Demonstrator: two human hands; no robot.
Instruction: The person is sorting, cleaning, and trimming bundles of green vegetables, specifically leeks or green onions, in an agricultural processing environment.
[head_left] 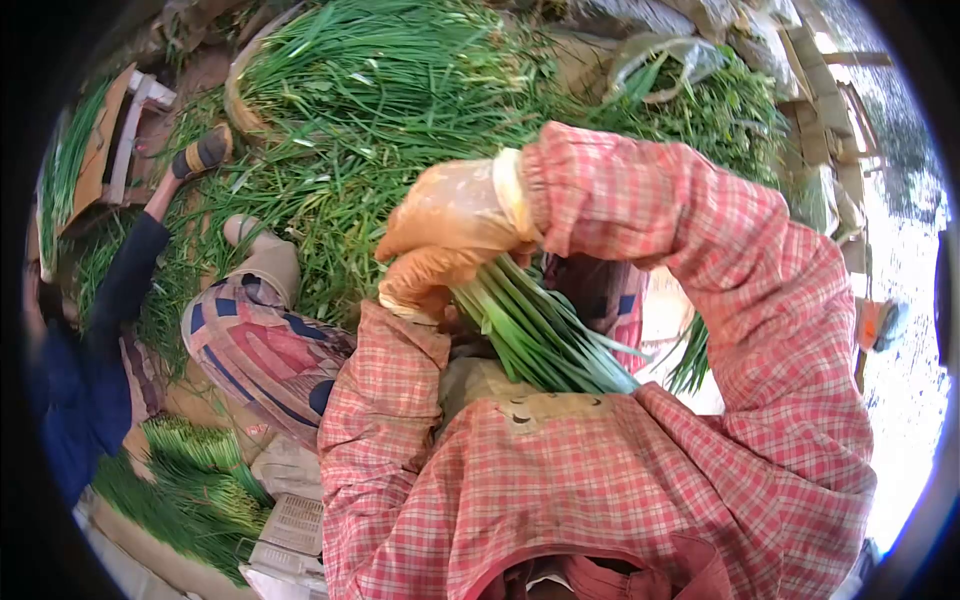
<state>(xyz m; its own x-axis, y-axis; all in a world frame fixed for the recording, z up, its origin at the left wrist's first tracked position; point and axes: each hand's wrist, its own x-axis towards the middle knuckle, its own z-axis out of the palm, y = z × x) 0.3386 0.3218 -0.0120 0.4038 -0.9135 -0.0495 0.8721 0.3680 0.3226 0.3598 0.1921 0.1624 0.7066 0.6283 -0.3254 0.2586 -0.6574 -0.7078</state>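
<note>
My left hand [428,278], in a stained orange-tan glove, is closed around a bunch of garlic chives [540,330]. The long green leaves run from the grip down to the right, across my lap. Right above it, my right hand [455,212], in a similar glove with a pale yellow cuff, curls its fingers down over the gripped end of the bunch. The two gloves touch, and the stalk ends are hidden between them.
A large heap of loose chives [380,75] lies ahead, with scattered leaves around it. A person in a dark sleeve [130,265] sits at left. Bundled chives [205,480] lie at lower left, beside a pale plastic crate [290,535]. A clear plastic bag [665,65] is at upper right.
</note>
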